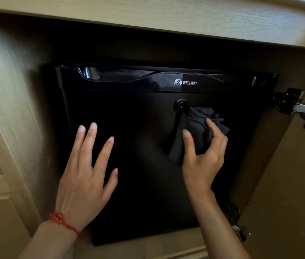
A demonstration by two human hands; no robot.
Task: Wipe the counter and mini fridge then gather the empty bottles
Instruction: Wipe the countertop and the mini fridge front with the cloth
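Note:
A black mini fridge (pixel 138 193) with a white WELLWAY logo stands inside a wooden cabinet, its door closed. My right hand (pixel 203 157) grips a bunched dark grey cloth (pixel 194 131) and presses it against the fridge door, just below and right of the round lock (pixel 181 105). My left hand (pixel 86 176), fingers spread, rests flat on the left half of the door; a red bead bracelet circles its wrist. No bottles are in view.
The wooden counter edge (pixel 166 15) overhangs the fridge. The cabinet's left side panel (pixel 7 90) is close by. On the right, the open cabinet door (pixel 288 184) hangs on two metal hinges (pixel 297 107).

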